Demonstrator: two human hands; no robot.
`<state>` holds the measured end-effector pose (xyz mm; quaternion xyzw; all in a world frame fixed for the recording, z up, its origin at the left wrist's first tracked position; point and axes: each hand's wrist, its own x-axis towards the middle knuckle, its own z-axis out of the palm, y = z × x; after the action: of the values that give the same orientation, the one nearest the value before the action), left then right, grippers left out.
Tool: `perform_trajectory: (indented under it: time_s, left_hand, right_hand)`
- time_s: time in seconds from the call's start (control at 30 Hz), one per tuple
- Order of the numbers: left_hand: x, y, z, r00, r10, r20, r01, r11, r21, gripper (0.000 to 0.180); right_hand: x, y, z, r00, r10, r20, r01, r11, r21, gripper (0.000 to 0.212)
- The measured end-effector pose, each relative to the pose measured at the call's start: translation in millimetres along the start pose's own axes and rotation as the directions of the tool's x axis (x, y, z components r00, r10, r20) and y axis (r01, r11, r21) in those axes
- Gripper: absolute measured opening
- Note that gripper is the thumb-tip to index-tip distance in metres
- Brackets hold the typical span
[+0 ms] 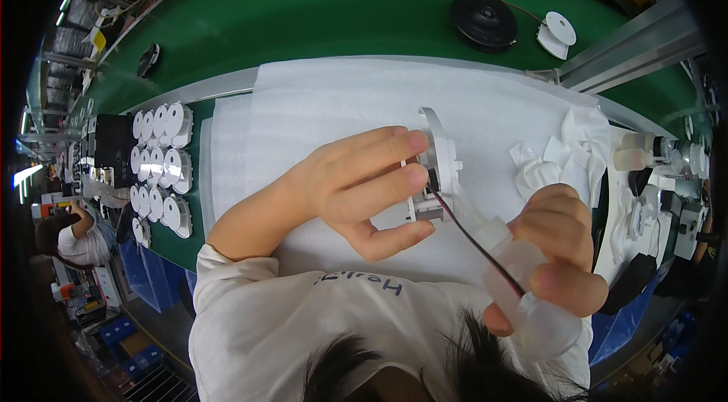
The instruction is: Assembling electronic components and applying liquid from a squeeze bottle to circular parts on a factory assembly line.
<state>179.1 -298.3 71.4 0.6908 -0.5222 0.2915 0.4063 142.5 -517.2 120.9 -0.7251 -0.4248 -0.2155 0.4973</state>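
Observation:
My left hand point(353, 186) grips a white plastic housing point(449, 155) with a curved rim, tilted on edge above the white sheet. From the housing a thin red-and-black wire point(479, 245) runs down toward my right hand and passes over the bottle there. Fingers of my right hand point(563, 239) are wrapped round a translucent squeeze bottle point(550, 330). Its narrow nozzle points up and left, close to the lower side of the housing. Whether the tip touches the housing I cannot tell. My left fingers hide part of the housing's inside.
White foam sheet point(318, 98) covers the work surface. Rows of white round parts point(177, 126) stand at left. Crumpled white cloths point(557, 163) and another bottle point(633, 159) lie right. Beyond, a green surface point(364, 4) bears a black disc-shaped unit point(484, 20). A metal post point(637, 42) rises at right.

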Motion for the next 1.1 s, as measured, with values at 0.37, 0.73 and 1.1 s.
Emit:
perform_trajectory:
  time_s: [0.37,0.73,1.1]
  left_hand:
    - [-14,8,-2,0.922,-0.387,0.014,0.367,0.862,-0.351,0.047]
    - [-5,0,-8,0.971,-0.240,-0.019,0.238,0.970,-0.052,0.049]
    - [11,15,-8,0.893,-0.445,-0.074,0.443,0.896,-0.039,0.084]
  right_hand:
    - [-1,8,12,0.976,-0.154,-0.157,0.160,0.987,0.027,0.042]
    - [-1,9,13,0.971,-0.201,-0.128,0.202,0.979,-0.007,0.041]
    - [-4,9,15,0.961,-0.241,-0.133,0.239,0.971,-0.030,0.043]
